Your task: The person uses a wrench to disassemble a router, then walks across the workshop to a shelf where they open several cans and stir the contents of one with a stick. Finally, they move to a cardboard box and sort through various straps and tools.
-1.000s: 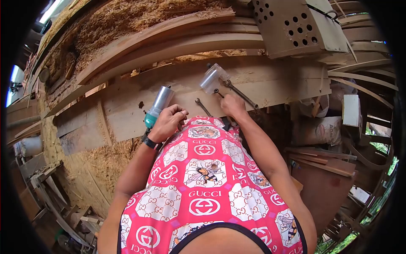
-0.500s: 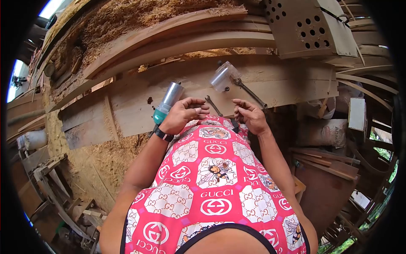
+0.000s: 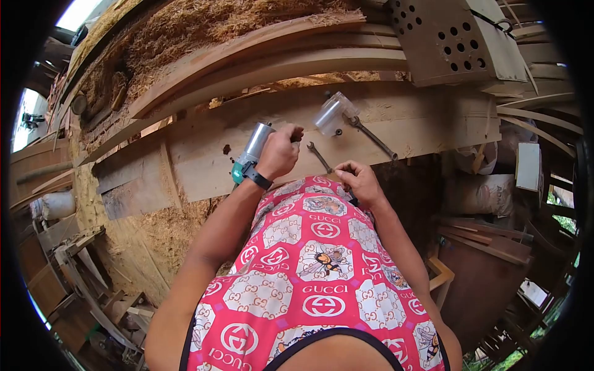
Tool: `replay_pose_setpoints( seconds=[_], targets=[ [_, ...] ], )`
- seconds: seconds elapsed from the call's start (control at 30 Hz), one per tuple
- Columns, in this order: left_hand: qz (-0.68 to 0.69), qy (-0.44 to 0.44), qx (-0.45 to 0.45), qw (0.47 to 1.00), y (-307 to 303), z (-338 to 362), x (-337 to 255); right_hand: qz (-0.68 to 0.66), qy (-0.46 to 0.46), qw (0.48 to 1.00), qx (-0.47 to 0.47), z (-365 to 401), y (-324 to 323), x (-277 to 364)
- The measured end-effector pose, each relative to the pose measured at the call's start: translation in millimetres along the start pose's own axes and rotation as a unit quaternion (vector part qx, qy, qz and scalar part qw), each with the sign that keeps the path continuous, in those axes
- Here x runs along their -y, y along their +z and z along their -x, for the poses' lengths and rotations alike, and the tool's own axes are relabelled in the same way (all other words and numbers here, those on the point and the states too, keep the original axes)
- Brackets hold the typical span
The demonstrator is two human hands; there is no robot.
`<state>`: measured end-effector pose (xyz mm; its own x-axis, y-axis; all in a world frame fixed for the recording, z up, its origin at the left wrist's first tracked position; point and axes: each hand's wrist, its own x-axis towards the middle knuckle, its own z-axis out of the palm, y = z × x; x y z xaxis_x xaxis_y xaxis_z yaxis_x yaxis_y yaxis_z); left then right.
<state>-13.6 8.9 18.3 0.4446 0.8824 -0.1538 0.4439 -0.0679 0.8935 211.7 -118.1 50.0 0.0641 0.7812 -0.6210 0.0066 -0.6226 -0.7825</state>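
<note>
The grip of the left hand (image 3: pixel 281 151) is seen clenched into a fist, pressed against the right side of a power tool (image 3: pixel 252 151). A small dark piece is shown at its fingertips, but what it is cannot be told. A black watch (image 3: pixel 258 180) is worn on this wrist. The power tool is laid slanted on the worktop (image 3: pixel 408 120), close to the front edge. It has a round silver body and a teal cap at the lower end, which is partly covered by the wrist.

The grip of the right hand (image 3: pixel 357 182) is half closed, with the fingers bent. Its fingertips are placed at the lower end of a small wrench (image 3: pixel 318 154), which is laid flat between the two hands. Whether the wrench is really pinched cannot be told.

Just behind the wrench a clear plastic part (image 3: pixel 331 113) is laid, and a longer wrench (image 3: pixel 373 138) touches it from the right. The worktop is made of pale rough planks. Further back, curved boards (image 3: pixel 297 62) and sawdust (image 3: pixel 198 25) are seen, and a metal box with holes (image 3: pixel 455 37) is placed at the right.
</note>
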Motion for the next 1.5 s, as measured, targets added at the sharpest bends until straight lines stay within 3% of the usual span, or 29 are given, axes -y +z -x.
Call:
replay_pose_setpoints(
  seconds=[0.03,0.1,0.13,0.27,0.37,0.7,0.77,0.8,0.93,1.1,1.27,1.37,1.4,1.43,1.5],
  targets=[
    [0.002,-0.003,-0.006,1.000,7,-5,-1,0.009,0.011,1.000,-0.011,2,-3,-7],
    [-0.177,0.026,0.017,0.984,19,-19,4,-0.010,0.019,1.000,-0.012,10,-8,-17],
    [-0.204,0.027,0.019,0.978,25,-26,6,-0.007,0.023,0.999,-0.021,13,-11,-18],
    [-0.260,-0.003,-0.042,0.965,43,-50,13,-0.002,0.027,0.999,-0.035,24,-20,-23],
    [-0.299,-0.047,-0.021,0.953,45,-57,8,0.005,0.031,0.999,-0.031,32,-31,-24],
    [-0.298,-0.064,-0.112,0.946,55,-33,30,0.053,0.033,0.998,0.032,13,-83,-26],
    [-0.256,-0.076,-0.155,0.951,57,-14,15,0.119,0.025,0.991,0.055,6,-105,-19],
    [-0.240,-0.028,-0.209,0.948,56,-1,6,0.124,0.022,0.990,0.060,3,-112,-15],
    [-0.251,-0.057,-0.280,0.925,78,53,-27,0.175,-0.002,0.980,0.096,-14,-154,-8],
    [-0.163,-0.170,-0.267,0.934,138,121,-53,0.260,-0.029,0.945,0.197,-46,-184,-1],
    [-0.113,-0.291,-0.269,0.911,188,208,-70,0.318,-0.085,0.888,0.321,-48,-126,24],
    [-0.095,-0.335,-0.318,0.882,206,264,-73,0.370,-0.183,0.826,0.385,-38,-68,17],
    [-0.141,-0.310,-0.294,0.893,131,317,11,0.313,-0.192,0.848,0.382,-41,41,-33],
    [-0.149,-0.315,-0.278,0.895,106,351,21,0.273,-0.150,0.860,0.404,-27,91,-38],
    [-0.118,-0.328,-0.285,0.893,126,406,39,0.280,-0.172,0.820,0.469,-3,147,-67]
  ],
)
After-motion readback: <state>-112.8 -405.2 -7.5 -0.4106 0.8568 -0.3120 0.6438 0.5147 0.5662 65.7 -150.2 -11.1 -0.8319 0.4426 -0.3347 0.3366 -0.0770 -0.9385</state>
